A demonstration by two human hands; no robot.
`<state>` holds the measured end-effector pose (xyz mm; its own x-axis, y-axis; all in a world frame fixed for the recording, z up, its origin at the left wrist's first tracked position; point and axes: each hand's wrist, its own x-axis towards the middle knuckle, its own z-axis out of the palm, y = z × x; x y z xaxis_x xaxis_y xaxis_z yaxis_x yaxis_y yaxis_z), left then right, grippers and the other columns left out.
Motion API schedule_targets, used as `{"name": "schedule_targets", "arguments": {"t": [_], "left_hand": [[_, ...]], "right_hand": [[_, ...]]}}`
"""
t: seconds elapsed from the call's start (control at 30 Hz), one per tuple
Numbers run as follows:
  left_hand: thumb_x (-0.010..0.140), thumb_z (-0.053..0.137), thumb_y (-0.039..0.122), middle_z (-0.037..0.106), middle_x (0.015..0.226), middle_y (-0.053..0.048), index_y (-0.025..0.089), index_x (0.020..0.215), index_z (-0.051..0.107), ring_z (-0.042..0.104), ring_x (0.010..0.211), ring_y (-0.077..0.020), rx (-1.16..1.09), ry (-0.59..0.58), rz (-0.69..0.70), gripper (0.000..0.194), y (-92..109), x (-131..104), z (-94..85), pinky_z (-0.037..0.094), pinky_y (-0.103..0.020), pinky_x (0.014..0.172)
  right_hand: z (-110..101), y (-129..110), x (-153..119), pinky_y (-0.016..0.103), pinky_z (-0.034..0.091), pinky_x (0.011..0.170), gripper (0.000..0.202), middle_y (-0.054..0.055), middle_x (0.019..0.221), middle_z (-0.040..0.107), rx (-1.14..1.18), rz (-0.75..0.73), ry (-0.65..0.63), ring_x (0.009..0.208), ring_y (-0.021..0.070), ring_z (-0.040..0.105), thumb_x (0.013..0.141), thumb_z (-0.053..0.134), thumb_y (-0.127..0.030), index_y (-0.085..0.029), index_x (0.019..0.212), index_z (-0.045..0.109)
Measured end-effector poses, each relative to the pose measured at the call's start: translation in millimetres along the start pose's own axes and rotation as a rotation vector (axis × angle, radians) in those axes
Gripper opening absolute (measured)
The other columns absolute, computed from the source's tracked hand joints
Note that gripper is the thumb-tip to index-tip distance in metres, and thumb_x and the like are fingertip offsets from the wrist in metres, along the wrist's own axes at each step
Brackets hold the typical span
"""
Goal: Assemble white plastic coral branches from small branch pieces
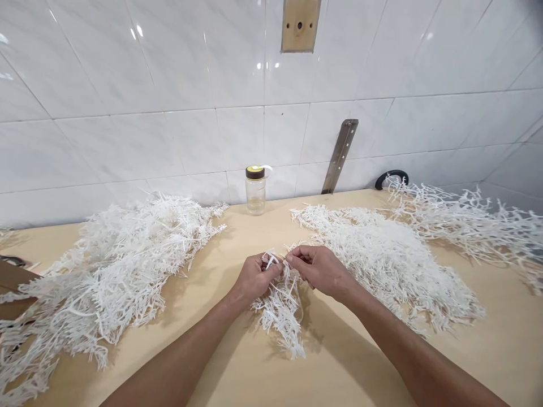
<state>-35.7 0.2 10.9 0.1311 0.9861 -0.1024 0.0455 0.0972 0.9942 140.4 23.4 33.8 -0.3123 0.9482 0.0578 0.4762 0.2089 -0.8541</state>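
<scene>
Near the middle of the table, my left hand (257, 277) is closed around the upper end of a white branching plastic sprig (282, 316). The sprig's feathery part hangs down below my fingers toward the tabletop. My right hand (316, 268) pinches the same sprig at its top, just right of my left fingertips. The exact spot between the fingertips is too small to make out. To the left lies a big heap of similar white sprigs (127, 260). Another flat pile of white sprigs (382, 254) lies just beyond my right hand.
A clear bottle (255, 195) with a dark and yellow lid stands at the back against the tiled wall (178, 141). A metal strip (340, 155) leans there too. Coarser white branches (475, 220) and a black curved object (391, 176) are at the right. A brown box (14, 282) sits far left.
</scene>
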Motion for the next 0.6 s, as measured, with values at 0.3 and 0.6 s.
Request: {"name": "schedule_targets", "arguments": {"t": [0.3,0.6], "left_hand": [[0.07,0.071,0.041,0.049,0.057,0.004,0.014,0.072,0.062,0.042,0.051,-0.0088,-0.07,-0.071,-0.014,0.028,13.1,-6.4,0.5,0.034,-0.022,0.052],[0.071,0.072,0.043,0.052,0.061,0.003,0.015,0.073,0.062,0.044,0.057,-0.0105,0.025,0.034,0.074,0.03,4.7,-2.0,0.1,0.037,-0.023,0.057]], "right_hand": [[-4.6,5.1,1.6,0.023,0.036,0.048,0.028,-0.004,0.049,0.052,-0.069,-0.016,-0.046,0.043,0.0102,0.045,0.086,0.054,-0.039,-0.019,0.078,0.072],[-5.1,1.4,1.6,0.026,0.04,0.056,0.025,-0.001,0.062,0.063,-0.138,-0.079,-0.024,0.056,0.0131,0.053,0.086,0.054,-0.037,-0.02,0.077,0.07]]}}
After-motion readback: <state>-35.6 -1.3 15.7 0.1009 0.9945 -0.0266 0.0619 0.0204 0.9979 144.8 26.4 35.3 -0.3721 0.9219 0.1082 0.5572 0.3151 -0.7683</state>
